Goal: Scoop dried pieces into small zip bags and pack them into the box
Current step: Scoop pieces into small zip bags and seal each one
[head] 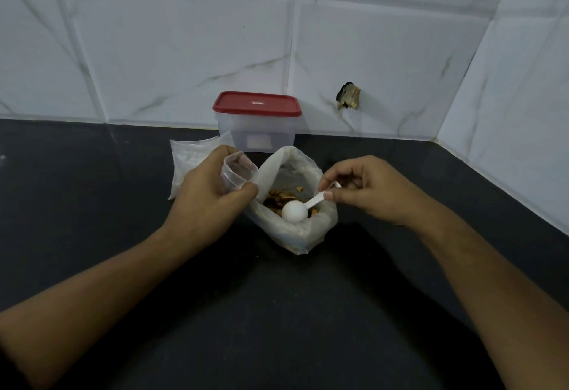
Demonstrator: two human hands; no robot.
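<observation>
White marbled tiles cover the wall on two sides, meeting in a corner at the far right. Below them runs a dark, matt countertop, and the person's two bare forearms reach in across it from the near edge.

Against the back wall stands the box, a clear plastic tub with its red lid sitting on top. Just in front of it, close to touching, a large cloudy plastic bag stands on the counter with its mouth spread wide open. To the left of both lies a flat white packet, partly hidden behind the left hand; I cannot tell what is in it.

The left hand hovers at the left rim of the large bag, its fingers and thumb curled round a small clear zip bag, which it holds upright with the mouth open. The right hand is at the right rim of the large bag. It pinches the handle of a white plastic scoop between thumb and forefinger, with the other fingers curled in.

The scoop's round bowl is down inside the large bag with its pale underside turned up towards me, resting on or just above the dried pieces, a small brown and yellowish heap at the bottom of the bag.

On the wall to the right of the box is a small dark broken patch in a tile.
</observation>
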